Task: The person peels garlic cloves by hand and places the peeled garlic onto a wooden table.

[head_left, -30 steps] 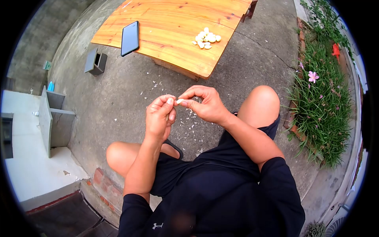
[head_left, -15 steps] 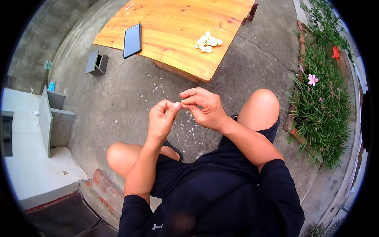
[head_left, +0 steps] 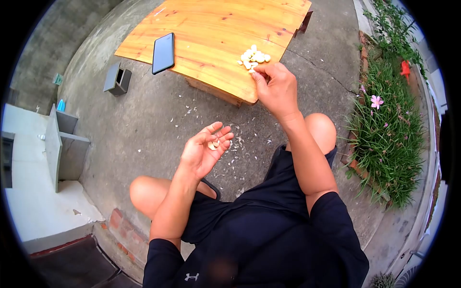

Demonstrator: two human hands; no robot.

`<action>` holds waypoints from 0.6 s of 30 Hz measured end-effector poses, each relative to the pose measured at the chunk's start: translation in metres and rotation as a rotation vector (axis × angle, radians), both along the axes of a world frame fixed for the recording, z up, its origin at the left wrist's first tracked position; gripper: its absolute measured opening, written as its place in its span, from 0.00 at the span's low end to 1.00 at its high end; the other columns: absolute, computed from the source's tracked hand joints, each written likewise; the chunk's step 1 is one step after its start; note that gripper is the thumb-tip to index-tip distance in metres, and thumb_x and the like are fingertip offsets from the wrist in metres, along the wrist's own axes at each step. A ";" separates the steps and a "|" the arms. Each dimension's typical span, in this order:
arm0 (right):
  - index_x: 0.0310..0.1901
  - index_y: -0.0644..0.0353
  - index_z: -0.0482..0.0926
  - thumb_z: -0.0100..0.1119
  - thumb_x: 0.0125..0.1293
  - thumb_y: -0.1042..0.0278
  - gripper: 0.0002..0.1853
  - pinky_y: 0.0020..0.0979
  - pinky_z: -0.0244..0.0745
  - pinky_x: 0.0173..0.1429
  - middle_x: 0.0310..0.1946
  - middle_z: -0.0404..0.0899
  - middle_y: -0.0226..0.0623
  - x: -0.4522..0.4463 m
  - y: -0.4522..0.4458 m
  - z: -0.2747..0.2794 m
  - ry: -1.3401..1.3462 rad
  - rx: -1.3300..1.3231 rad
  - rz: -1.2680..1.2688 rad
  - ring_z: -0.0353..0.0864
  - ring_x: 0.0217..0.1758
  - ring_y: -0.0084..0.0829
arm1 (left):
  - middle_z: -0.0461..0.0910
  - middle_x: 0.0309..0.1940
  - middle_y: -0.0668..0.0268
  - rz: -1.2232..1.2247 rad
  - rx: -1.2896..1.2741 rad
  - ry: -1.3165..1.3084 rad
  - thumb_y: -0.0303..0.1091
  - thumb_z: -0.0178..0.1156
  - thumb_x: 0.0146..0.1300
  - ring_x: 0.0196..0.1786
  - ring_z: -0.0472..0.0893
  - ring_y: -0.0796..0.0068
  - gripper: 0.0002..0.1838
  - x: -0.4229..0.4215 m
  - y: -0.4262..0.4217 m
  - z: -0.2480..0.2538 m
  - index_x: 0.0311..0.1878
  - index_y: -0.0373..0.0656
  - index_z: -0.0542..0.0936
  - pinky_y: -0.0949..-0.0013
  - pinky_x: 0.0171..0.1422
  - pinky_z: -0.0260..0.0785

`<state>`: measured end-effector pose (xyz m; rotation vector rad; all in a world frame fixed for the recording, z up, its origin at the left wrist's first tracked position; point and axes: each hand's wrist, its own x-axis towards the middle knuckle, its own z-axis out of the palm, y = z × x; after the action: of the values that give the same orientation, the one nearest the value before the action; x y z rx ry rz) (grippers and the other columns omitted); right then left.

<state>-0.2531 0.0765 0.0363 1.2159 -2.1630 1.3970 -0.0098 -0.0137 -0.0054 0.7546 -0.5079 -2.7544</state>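
My left hand [head_left: 206,149] is turned palm up over the ground, its fingers loosely curled around a few pale garlic cloves [head_left: 214,145]. Reaching to the table's near right corner, my right hand [head_left: 278,86] has its thumb and forefinger pinched on a garlic clove [head_left: 252,71] at the near edge of a pile of peeled garlic cloves [head_left: 254,56]. The pile sits directly on the wooden table [head_left: 211,62].
A phone [head_left: 163,53] lies at the table's near left edge. Papery scraps [head_left: 235,149] are strewn on the concrete between my feet. A grey box-like stool [head_left: 117,79] stands left of the table. Grass with pink flowers [head_left: 377,102] borders the right side.
My hands have parted. The right one has moved up and away to the pile on the table; the left has turned palm up, so the cloves in it now show.
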 end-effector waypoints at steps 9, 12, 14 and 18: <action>0.37 0.60 0.87 0.75 0.57 0.76 0.07 0.27 0.72 0.27 0.27 0.82 0.35 0.051 0.020 0.012 -0.047 -0.198 0.298 0.79 0.24 0.28 | 0.71 0.65 0.36 -0.016 0.030 0.159 0.22 0.46 0.72 0.71 0.72 0.39 0.29 0.000 0.005 0.021 0.75 0.30 0.58 0.45 0.79 0.66; 0.41 0.63 0.88 0.74 0.59 0.77 0.08 0.23 0.71 0.29 0.33 0.84 0.35 0.071 0.027 -0.010 -0.316 -0.025 0.655 0.78 0.26 0.21 | 0.71 0.65 0.38 -0.015 0.018 0.198 0.26 0.45 0.77 0.69 0.74 0.42 0.30 0.001 0.003 0.009 0.78 0.31 0.52 0.46 0.77 0.67; 0.42 0.63 0.88 0.74 0.58 0.76 0.10 0.25 0.75 0.32 0.34 0.84 0.36 0.081 0.027 -0.019 -0.307 0.055 0.729 0.81 0.28 0.24 | 0.72 0.65 0.41 -0.030 -0.042 0.179 0.27 0.45 0.78 0.68 0.76 0.45 0.28 0.002 0.006 0.010 0.77 0.31 0.56 0.49 0.76 0.69; 0.42 0.62 0.88 0.74 0.56 0.75 0.11 0.28 0.79 0.33 0.33 0.81 0.36 0.085 0.029 -0.023 -0.255 0.103 0.749 0.84 0.29 0.28 | 0.74 0.63 0.43 -0.027 -0.089 0.127 0.30 0.45 0.80 0.65 0.78 0.47 0.26 0.000 0.009 0.015 0.77 0.32 0.57 0.51 0.71 0.73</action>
<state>-0.1684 0.1053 0.0132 2.1345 -2.0326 1.8040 -0.0098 -0.0043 0.0091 0.5526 -0.6138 -2.7606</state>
